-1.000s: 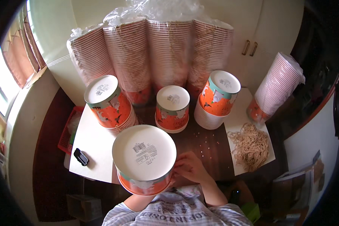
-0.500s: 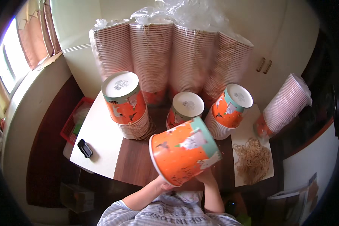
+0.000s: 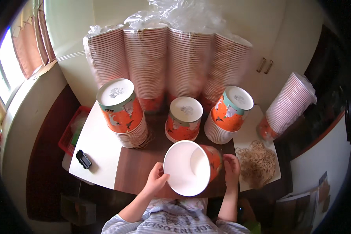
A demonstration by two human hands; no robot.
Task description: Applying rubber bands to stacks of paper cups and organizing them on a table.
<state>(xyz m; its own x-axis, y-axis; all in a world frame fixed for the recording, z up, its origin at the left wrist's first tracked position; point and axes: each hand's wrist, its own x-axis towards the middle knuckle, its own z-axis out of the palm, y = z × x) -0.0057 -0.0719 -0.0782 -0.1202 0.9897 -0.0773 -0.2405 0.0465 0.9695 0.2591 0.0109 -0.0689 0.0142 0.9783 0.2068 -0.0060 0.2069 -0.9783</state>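
A large orange paper bucket (image 3: 216, 162) is held tilted above the near edge of the table, its white inside turned toward me and its base to the right. My left hand (image 3: 156, 178) grips the rim on its left side, thumb against the edge. At the base end, the bent fingers of my right hand (image 3: 231, 171) are against the bucket. Beyond it stand three upside-down groups of the same buckets: a nested stack at left (image 3: 124, 117), a shorter one in the middle (image 3: 182, 126) and a nested stack at right (image 3: 229, 113).
Tall plastic-wrapped bucket stacks (image 3: 146, 62) line the back, with another wrapped stack (image 3: 288, 105) leaning at right. A tangle of tan rubber bands or string (image 3: 257, 163) lies at the table's right. A black object (image 3: 83, 159) and a red basket (image 3: 68, 134) are at left.
The bucket has turned so its open mouth faces me, where its printed side showed before. My left hand has come up to the rim, and my right hand has moved right to the base.
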